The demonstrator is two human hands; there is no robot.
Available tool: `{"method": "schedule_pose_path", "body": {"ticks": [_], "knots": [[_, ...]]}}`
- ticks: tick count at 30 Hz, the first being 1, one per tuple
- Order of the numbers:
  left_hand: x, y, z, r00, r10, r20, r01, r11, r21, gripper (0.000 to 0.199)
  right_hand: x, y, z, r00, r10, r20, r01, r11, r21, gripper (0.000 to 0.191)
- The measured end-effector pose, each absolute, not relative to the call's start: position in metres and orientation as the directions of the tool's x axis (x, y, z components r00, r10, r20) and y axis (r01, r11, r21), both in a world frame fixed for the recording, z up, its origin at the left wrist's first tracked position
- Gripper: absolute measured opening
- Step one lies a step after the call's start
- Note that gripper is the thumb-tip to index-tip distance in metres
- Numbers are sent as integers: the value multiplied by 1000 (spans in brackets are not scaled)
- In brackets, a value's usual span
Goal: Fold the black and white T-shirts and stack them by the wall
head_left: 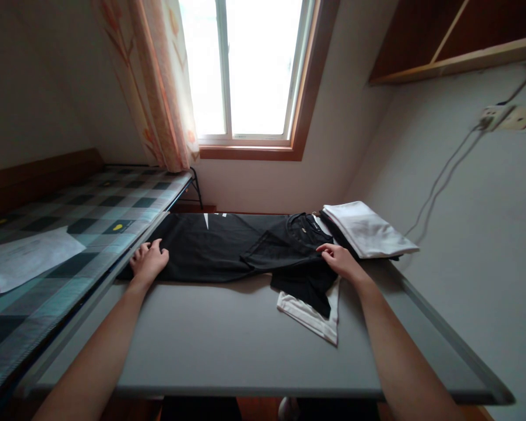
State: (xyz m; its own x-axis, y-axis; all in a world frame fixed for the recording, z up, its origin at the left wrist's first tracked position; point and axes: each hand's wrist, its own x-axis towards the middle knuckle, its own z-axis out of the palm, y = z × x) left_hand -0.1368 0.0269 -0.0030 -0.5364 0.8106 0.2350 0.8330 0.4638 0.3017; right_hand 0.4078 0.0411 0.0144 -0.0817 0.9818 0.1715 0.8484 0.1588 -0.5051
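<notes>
A black T-shirt [201, 248] with a small white print lies folded lengthwise across a grey table [228, 339], its collar toward the right. Near the hem on the left, my left hand [149, 260] has its fingers bent down onto the cloth, closed on it. Thumb and forefinger of my right hand [339, 260] pinch the shirt's near edge by the shoulder. One black sleeve hangs out toward me below that edge. Under it shows a white sleeve [309, 318] of another garment, mostly covered by the black one.
A folded white garment [368, 228] rests on dark cloth at the table's far right corner. To the left stands a bed with a checkered cover [114, 202] and a paper sheet [35, 260]. Behind are a curtain [158, 88] and window; a cable [442, 169] hangs on the right wall.
</notes>
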Motion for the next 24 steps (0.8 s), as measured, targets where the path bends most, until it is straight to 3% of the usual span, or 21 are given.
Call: {"method": "schedule_pose_path", "body": {"ticks": [6,13,20,24], "knots": [[-137,26,2,-557,816,152,826,527,200,62,408,44,10,-16,983,183,870,104,-481,30],[-132,27,-2,-497,856,143,864,473,170,64,398,46,5,-34,990,135,850,99,-517,57],[-125,24,1,-436,882,178,898,413,150,59,392,46,4,25,994,108,892,26,-452,51],[-129,21,9,-451,872,189,892,433,132,53,394,45,4,123,980,156,913,-50,-404,31]]}}
